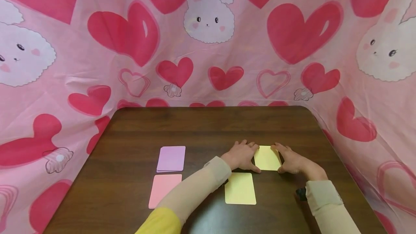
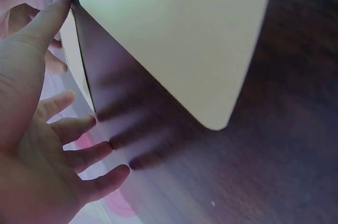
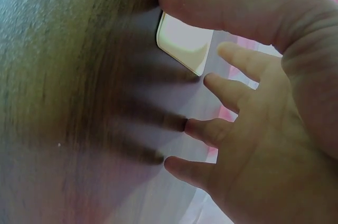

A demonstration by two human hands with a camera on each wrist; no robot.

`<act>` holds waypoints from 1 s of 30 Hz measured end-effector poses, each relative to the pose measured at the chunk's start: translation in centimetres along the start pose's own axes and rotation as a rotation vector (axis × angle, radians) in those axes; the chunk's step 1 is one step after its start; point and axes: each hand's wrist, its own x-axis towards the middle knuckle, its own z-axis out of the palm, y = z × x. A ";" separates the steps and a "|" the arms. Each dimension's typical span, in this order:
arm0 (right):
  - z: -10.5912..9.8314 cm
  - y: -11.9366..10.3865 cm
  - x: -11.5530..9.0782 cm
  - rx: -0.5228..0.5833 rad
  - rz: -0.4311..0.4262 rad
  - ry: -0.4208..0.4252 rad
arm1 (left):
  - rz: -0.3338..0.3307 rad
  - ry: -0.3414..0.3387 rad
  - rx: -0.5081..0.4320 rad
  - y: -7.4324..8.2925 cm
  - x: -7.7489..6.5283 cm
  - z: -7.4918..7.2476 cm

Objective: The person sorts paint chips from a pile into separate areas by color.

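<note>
A pale yellow card (image 1: 267, 158) lies flat on the table at the right, between my two hands. Along its left side is my left hand (image 1: 242, 155), fingers spread, with thumb and index finger at the card's edge. My right hand (image 1: 291, 160) mirrors it on the right side, its thumb (image 3: 195, 7) beside the near corner and the other fingertips on or close to the table. Just nearer to me lies a second yellow card (image 1: 240, 189), which looms large in the left wrist view. Neither hand has its fingers curled round anything.
Left of my left hand are purple cards (image 1: 171, 159), slightly offset in a stack, and a pink card (image 1: 164, 190), partly covered by my left forearm. The dark wooden table (image 1: 208, 125) is enclosed by a pink cloth (image 1: 208, 57) with hearts and rabbits.
</note>
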 end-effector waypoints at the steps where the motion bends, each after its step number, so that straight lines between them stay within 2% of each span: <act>1: 0.1 0.0 0.0 -0.001 0.000 0.003 | -0.001 -0.002 -0.003 0.0 -0.1 0.0; 5: 0.5 -0.1 0.0 -0.011 0.011 0.007 | 0.012 0.006 -0.007 -0.3 -0.5 -0.1; 10: 0.6 -1.0 -0.2 -0.035 0.034 0.028 | 0.023 0.039 -0.017 -1.1 -1.4 -0.9; 17: 0.6 -2.5 -0.7 -0.085 -0.018 0.095 | 0.030 0.075 -0.042 -2.2 -3.2 -2.1; 23: 0.9 -4.3 -1.4 -0.112 -0.061 0.138 | 0.027 0.125 -0.055 -3.2 -5.4 -2.7; 30: 1.7 -6.4 -2.4 -0.155 -0.122 0.189 | 0.013 0.155 -0.055 -4.5 -8.8 -2.6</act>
